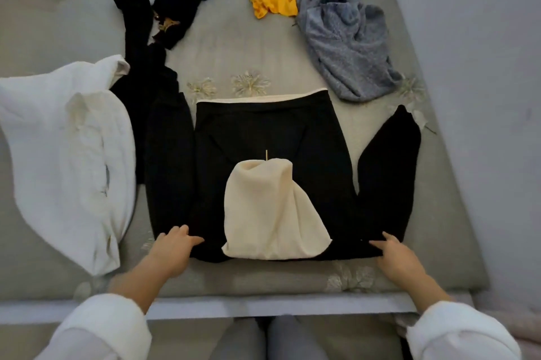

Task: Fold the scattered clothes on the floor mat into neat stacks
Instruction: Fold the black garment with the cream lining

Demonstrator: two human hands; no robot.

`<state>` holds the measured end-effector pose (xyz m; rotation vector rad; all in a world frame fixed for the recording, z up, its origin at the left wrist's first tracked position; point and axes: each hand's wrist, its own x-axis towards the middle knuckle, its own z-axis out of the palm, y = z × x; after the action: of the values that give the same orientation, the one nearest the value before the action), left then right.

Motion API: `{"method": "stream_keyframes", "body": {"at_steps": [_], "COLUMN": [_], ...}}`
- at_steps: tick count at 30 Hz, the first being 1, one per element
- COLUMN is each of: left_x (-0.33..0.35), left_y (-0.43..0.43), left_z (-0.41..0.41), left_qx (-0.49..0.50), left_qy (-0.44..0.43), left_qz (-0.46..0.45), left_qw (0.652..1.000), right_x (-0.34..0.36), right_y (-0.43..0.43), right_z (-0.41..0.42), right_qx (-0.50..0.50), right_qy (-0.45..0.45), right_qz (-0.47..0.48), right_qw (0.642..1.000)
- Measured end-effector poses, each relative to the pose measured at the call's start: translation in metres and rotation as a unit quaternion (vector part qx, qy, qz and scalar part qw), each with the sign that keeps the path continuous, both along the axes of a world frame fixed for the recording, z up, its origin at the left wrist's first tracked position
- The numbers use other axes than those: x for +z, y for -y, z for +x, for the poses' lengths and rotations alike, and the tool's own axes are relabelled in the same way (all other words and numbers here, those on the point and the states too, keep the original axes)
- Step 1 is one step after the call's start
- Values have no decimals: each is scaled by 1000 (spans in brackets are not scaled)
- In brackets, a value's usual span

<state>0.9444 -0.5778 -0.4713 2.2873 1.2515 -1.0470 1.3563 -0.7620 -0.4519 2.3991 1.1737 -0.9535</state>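
Head view shows a black hooded top (263, 131) lying flat on the floor mat (219, 46), its long axis running away from the person, hem at the far end, cream hood (272, 213) at the near end, both sleeves pointing away. The left hand (172, 251) and right hand (395, 257) rest on its near corners, fingers nearly straight and close together.

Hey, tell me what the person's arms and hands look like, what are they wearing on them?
Both arms wear loose white long sleeves, the left sleeve and right sleeve bunched back in soft folds, leaving the forearms bare. The left hand and right hand are bare: no gloves, and no rings, watch or bracelet that I can see.
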Motion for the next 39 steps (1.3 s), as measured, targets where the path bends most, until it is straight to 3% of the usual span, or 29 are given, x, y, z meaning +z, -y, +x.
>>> {"method": "stream_keyframes", "body": {"at_steps": [3,5,7,10,13,17,20,22,24,26,30,34,36,39], "left_x": [-10,-19,-27,-40,-58,-75,-76,-79,-88,-96,-96,-104,-114,-130], "left_y": [5,8,10,8,0,-12,-14,-16,-21,-35,-104,-187,-224,-263], "left_z": [3,13,28,55,82,106,117,116,114,112,121,131,136,136], "left_qx": [62,133,222,369,489,513,488,451,415,433,451,515,575,689], "left_qy": [-22,31,130,262,327,391,470,465,381,323,359,367,357,353], "left_qz": [-130,-123,-62,-18,-56,-70,0,26,1,17,136,184,182,121], "left_qw": [989,983,964,892,807,761,736,761,826,842,805,753,713,621], "right_x": [-6,-12,-22,-43,-68,-96,-103,-106,-107,-114,-118,-126,-134,-145], "right_y": [1,-11,-29,-63,-92,-120,-133,-139,-147,-159,-219,-285,-313,-341], "right_z": [-5,-13,-27,-52,-78,-93,-84,-66,-50,-32,1,28,39,51], "right_qx": [-16,-43,-85,-122,-171,-236,-256,-249,-185,-164,-209,-226,-246,-299], "right_qy": [-19,-30,-75,-129,-166,-191,-159,-143,-150,-149,-148,-145,-143,-131], "right_qz": [-79,-51,4,59,85,108,228,241,131,70,187,250,274,296], "right_qw": [997,997,994,982,967,947,926,927,962,973,949,930,919,898]}}
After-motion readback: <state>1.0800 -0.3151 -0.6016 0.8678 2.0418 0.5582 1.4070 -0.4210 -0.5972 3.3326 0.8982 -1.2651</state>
